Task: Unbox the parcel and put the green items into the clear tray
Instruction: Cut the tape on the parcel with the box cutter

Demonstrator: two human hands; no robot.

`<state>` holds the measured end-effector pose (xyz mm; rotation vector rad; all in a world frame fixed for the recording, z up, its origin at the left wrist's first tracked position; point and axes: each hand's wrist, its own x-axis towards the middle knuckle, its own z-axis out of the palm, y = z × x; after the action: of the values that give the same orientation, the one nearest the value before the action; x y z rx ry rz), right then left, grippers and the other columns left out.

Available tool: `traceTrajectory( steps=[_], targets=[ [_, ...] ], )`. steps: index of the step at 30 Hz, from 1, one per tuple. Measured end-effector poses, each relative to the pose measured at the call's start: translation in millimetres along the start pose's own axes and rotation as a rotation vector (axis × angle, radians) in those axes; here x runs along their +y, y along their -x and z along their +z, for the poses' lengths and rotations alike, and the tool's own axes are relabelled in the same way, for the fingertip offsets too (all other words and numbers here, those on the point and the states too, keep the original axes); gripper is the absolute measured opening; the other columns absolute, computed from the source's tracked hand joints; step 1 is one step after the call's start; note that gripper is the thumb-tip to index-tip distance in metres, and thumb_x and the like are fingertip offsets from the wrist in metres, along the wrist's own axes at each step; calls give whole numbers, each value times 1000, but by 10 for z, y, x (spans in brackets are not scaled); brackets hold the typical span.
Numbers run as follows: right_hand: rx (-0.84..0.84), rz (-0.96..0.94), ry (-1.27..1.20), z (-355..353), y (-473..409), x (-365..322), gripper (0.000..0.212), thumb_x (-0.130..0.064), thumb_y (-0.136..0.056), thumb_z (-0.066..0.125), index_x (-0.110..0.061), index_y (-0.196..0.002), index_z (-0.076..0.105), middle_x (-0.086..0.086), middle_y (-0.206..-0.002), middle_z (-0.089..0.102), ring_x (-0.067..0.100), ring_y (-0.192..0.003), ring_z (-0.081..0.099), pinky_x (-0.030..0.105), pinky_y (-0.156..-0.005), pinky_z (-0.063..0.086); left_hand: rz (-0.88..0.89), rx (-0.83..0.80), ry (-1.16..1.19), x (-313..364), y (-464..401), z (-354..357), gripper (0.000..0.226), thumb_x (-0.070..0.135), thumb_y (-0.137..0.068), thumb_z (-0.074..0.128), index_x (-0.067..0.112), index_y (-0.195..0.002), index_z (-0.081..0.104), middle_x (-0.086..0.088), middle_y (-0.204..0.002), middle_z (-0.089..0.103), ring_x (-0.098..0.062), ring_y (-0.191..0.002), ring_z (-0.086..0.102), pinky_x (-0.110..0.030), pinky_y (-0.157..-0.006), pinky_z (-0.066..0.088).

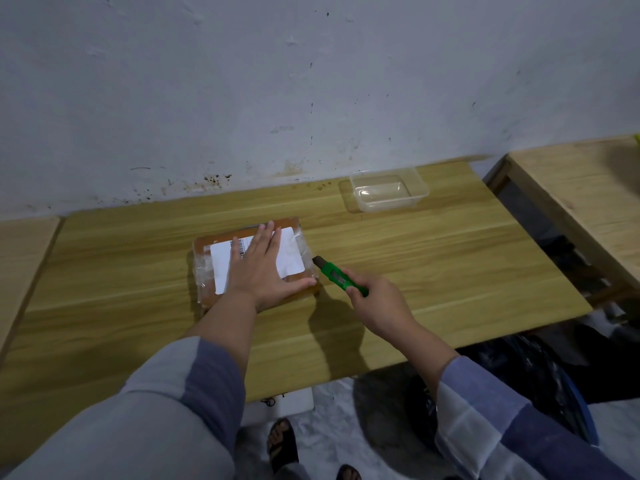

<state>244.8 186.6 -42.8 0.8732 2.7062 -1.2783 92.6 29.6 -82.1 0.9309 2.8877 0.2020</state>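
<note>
A flat brown parcel (207, 268), wrapped in clear tape and bearing a white label, lies in the middle of the wooden table (433, 271). My left hand (265, 268) presses flat on top of it with straight fingers. My right hand (375, 301) grips a green utility knife (341, 277), whose dark tip sits at the parcel's right edge. The clear tray (389, 192) stands with nothing in it at the back right of the table.
A grey wall rises right behind the table. A second wooden table (581, 192) stands to the right across a narrow gap, and another wooden surface (20, 258) adjoins on the left. Dark bags (540, 368) and sandalled feet show below the front edge.
</note>
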Motion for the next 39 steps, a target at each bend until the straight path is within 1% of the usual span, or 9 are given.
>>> traceTrajectory(
  steps=[5, 8, 13, 16, 21, 26, 30, 34, 39],
  targets=[
    [-5, 5, -34, -2, 76, 45, 39, -18, -92, 51, -29, -130, 56, -3, -131, 61, 19, -115, 59, 26, -89, 48, 2, -4, -12, -10, -6, 12, 129, 100, -52, 14, 21, -153, -4, 6, -160, -13, -8, -146, -16, -53, -117, -7],
    [-8, 21, -69, 10, 113, 103, 39, -20, -92, 51, -32, -129, 55, -3, -129, 62, 19, -92, 65, 20, -65, 45, 7, -6, -11, -18, -16, 23, 129, 100, -52, 13, 21, -153, -4, 5, -160, -13, -9, -146, -16, -53, -117, -8],
    [-37, 26, -63, -17, 155, 180, 40, -22, -93, 51, -37, -130, 52, 0, -120, 67, 3, -62, 50, 14, -47, 33, 10, -15, -21, -31, -13, 29, 130, 101, -52, 12, 21, -153, -5, 5, -160, -14, -9, -145, -17, -54, -117, -8],
    [-30, 15, 16, -58, 148, 157, 40, -24, -94, 50, -36, -132, 51, -3, -126, 64, 15, -81, 63, 20, -57, 40, -22, -59, -23, 0, -12, -3, 131, 101, -52, 13, 20, -152, -8, 3, -160, -17, -11, -145, -19, -56, -116, -8],
    [29, 2, 35, -59, 185, 84, 40, -26, -93, 49, -36, -132, 51, -2, -124, 65, 21, -95, 65, 23, -66, 44, -29, -135, 51, -22, 94, -124, 131, 101, -50, 12, 21, -150, -15, 4, -158, -21, -11, -145, -20, -55, -114, -15],
    [10, -23, 18, 9, 190, -27, 41, -26, -92, 49, -38, -131, 52, 3, -96, 71, 17, -66, 59, 25, -53, 45, -43, -187, -69, -332, 446, -248, 119, 90, -68, 33, 16, -151, -11, 0, -159, -18, -14, -146, -17, -54, -115, -14],
    [-7, -38, 8, 114, 230, -127, 41, -26, -92, 50, -36, -132, 52, -3, -81, 60, 19, -66, 56, 34, -59, 53, -87, -196, -86, -597, 733, -326, 112, 81, -76, 42, 15, -152, -7, 0, -159, -16, -17, -146, -18, -54, -116, -11],
    [-5, -22, 7, 222, 272, -190, 42, -25, -92, 50, -37, -132, 50, 0, -80, 59, 20, -67, 54, 37, -63, 53, -46, -195, -85, -775, 812, -353, 107, 76, -78, 45, 17, -152, -4, 2, -160, -15, -12, -145, -18, -55, -117, -8],
    [55, 70, -10, 353, 329, -260, 41, -23, -91, 51, -34, -131, 53, 0, -79, 58, 19, -65, 53, 37, -64, 53, 55, -218, -84, -943, 654, -350, 114, 82, -70, 48, 23, -152, -5, 7, -159, -16, -12, -146, -17, -55, -116, -9]
  ],
)
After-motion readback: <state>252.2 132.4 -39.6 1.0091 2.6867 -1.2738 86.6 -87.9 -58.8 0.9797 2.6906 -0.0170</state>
